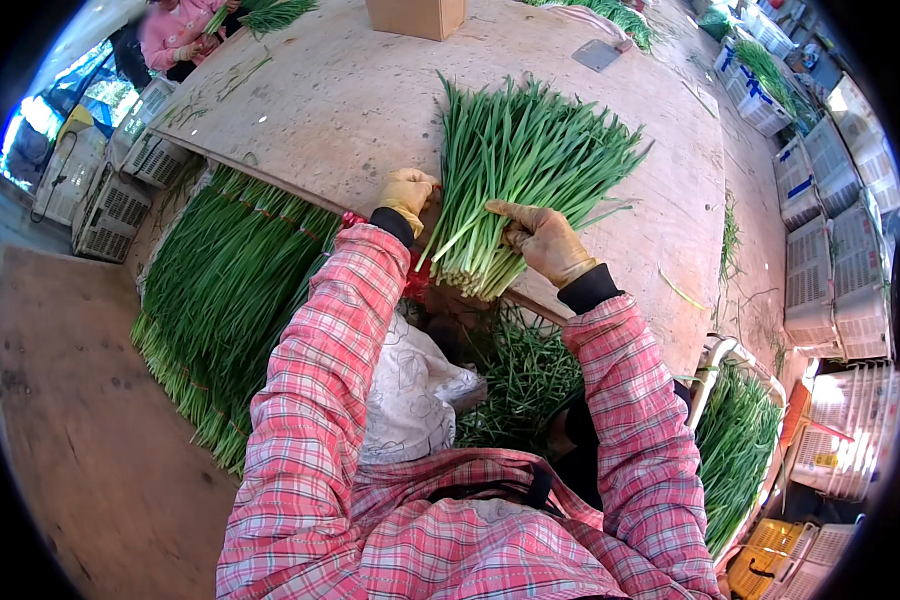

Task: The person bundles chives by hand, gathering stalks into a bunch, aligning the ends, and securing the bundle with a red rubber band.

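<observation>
A loose bundle of green garlic chives (pixel 530 150) lies on the wooden table, its pale cut ends toward me at the near edge. My right hand (pixel 548 240), in a yellowish glove, grips the stems from the right, with the index finger laid across them. On the bundle's left side, my gloved left hand (pixel 408 193) is closed. A bit of red shows at its fingertips, but what it pinches is too small to make out. Red strands (pixel 415 275) hang by the table edge below that hand.
The wooden table (pixel 340 120) bears a cardboard box (pixel 416 17) at its far side. Stacked chives (pixel 235 270) stand at left, more chives (pixel 738 450) at right. Loose greens (pixel 525 375) and a white sack (pixel 410 395) lie below me. Plastic crates (pixel 835 270) line the right; another person (pixel 178 35) works far left.
</observation>
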### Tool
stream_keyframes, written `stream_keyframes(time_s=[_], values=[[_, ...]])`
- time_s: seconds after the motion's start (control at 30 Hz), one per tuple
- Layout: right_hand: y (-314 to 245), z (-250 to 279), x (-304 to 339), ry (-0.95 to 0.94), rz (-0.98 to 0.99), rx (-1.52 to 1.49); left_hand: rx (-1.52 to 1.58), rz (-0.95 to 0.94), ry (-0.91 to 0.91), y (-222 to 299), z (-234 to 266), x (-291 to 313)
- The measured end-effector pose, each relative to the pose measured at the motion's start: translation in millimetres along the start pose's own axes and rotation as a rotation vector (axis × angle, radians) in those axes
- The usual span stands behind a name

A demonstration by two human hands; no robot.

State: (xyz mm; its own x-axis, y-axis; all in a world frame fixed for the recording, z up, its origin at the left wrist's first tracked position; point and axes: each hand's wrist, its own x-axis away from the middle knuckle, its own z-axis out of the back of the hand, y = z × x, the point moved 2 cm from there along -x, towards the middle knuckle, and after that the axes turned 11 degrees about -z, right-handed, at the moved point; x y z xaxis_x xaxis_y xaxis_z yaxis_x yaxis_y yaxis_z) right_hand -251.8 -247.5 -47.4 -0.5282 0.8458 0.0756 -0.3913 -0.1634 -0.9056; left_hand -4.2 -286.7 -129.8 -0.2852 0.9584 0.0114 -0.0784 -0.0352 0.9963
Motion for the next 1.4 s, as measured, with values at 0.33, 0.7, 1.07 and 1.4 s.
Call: stream_keyframes(time_s=[0.33, 0.7, 1.07, 1.4], values=[[-1, -1, 0, -0.022, -0.010, -0.054, 0.310, -0.082, -0.006, -2, -6, 3], [-3, -1, 1, -0.018, -0.004, -0.008, 0.305, -0.025, -0.016, 1, -1, 7], [-2, -1, 1, -0.020, -0.001, -0.041, 0.042, 0.084, -0.189, 14, 5, 17], [-5, 2, 4, -0.042, -0.024, -0.013, 0.412, 0.175, -0.560, 2, 34, 39]])
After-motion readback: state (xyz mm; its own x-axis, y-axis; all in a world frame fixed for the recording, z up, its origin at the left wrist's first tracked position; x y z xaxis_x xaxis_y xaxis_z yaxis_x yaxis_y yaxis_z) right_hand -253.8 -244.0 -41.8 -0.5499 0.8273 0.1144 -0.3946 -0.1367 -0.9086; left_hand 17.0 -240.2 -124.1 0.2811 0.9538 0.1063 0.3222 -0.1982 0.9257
